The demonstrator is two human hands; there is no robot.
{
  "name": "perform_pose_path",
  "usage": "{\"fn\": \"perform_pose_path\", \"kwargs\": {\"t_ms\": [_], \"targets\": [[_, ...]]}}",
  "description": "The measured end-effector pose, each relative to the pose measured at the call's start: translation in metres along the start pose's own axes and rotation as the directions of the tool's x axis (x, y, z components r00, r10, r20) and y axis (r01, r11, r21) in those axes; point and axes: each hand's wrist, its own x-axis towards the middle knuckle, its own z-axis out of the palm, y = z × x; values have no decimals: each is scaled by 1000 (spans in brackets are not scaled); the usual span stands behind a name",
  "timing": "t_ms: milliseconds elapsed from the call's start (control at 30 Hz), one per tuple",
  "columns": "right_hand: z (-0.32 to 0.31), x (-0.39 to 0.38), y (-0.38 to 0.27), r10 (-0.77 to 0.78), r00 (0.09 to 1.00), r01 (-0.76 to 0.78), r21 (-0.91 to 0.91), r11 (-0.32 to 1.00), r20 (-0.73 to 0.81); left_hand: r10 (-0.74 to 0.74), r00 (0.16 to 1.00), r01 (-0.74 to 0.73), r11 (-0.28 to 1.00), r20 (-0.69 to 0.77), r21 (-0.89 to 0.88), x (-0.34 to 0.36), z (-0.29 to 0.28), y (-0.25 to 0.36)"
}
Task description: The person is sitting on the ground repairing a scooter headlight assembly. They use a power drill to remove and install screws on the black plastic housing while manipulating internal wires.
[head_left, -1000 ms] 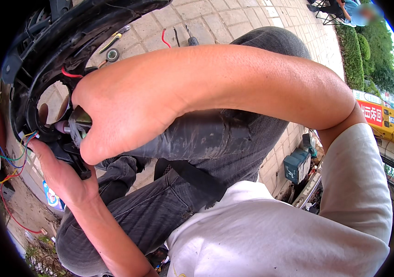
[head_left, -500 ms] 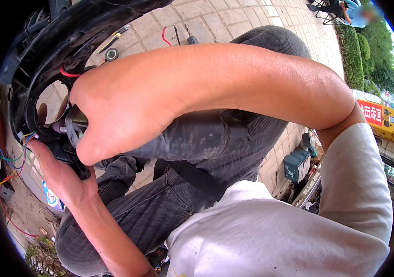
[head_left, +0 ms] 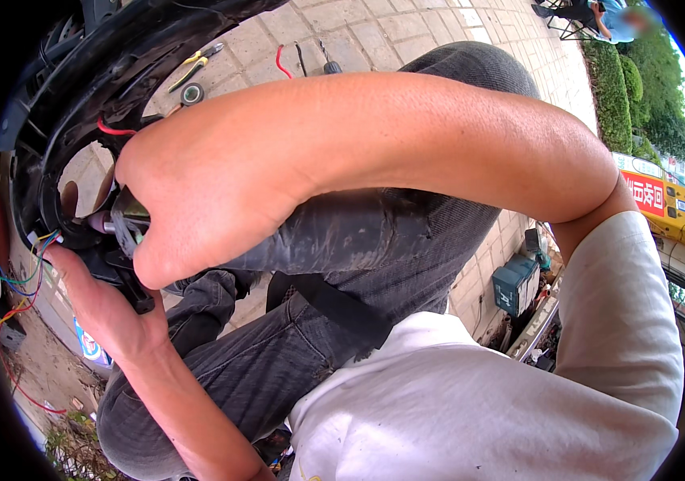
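My left hand [head_left: 114,317] is closed around a black plastic part [head_left: 122,272] from below, its thumb lying toward a bundle of thin coloured wires [head_left: 52,237]. My right hand [head_left: 190,216] reaches across from the right, fingers curled out of sight beside a round opening in the large black frame [head_left: 54,172]. Between that hand and the frame show a crumpled, clear-looking strip [head_left: 127,228] and a purplish-grey tip [head_left: 100,222]; what the right fingers grip is hidden. Under my right forearm a thick, scuffed black cylinder [head_left: 342,232] lies across my thigh.
On the paving lie yellow-handled pliers [head_left: 190,70], a small round object [head_left: 191,94], a drill bit in a dark holder [head_left: 330,62] and a red wire [head_left: 280,61]. A teal box [head_left: 516,284] stands right of my leg. Far right, a person [head_left: 611,22] sits near hedges.
Both hands stay at the same spot, the right one shifting slightly to the left. The black frame and red wire sit marginally further left and up in the picture.
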Motion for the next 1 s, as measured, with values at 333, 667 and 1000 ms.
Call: {"fn": "perform_pose_path", "kwargs": {"t_ms": [333,667,1000], "targets": [[2,3,3,-15,1000,14,39,999,11,-11,1000,11,1000,-29,14,0,1,2],[1,2,3,-36,999,36,49,998,12,-3,1000,3,1000,-11,4,-1,-1,1],[-1,4,2,-4,999,2,43,999,42,5,1000,-4,1000,-7,3,-1,2,2]]}}
